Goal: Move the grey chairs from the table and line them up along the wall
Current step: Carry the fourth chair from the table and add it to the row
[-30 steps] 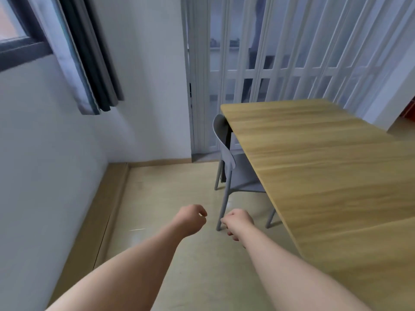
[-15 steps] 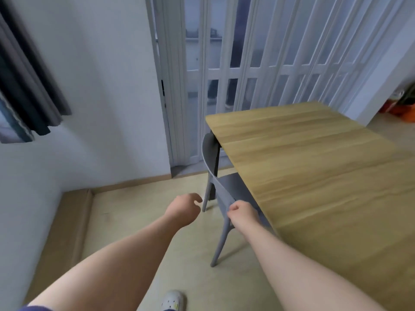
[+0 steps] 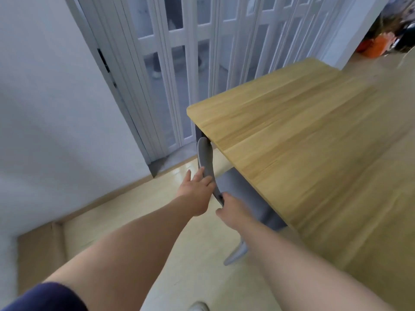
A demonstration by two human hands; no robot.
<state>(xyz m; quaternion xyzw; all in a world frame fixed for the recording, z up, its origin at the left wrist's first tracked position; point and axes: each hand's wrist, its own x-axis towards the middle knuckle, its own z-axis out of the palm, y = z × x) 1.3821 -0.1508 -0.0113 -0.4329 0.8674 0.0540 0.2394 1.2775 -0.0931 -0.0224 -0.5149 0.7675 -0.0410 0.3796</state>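
Observation:
A grey chair (image 3: 204, 154) stands tucked under the left edge of the wooden table (image 3: 303, 135), its curved backrest sticking up beside the tabletop. My left hand (image 3: 195, 185) lies on the backrest's outer side, fingers wrapped over its top edge. My right hand (image 3: 231, 208) grips the near end of the backrest. The seat is mostly hidden under the table; one grey leg (image 3: 235, 254) shows below my right forearm.
A white wall (image 3: 56, 108) runs along the left with a wooden skirting ledge (image 3: 40, 248) at its foot. A white folding door (image 3: 190, 63) closes the far side. Orange clutter (image 3: 377, 46) lies at the far right. Pale floor lies between wall and table.
I have stepped closer to the chair and the view has swung right. Both hands, loosely closed in the air before, now hold the chair's backrest.

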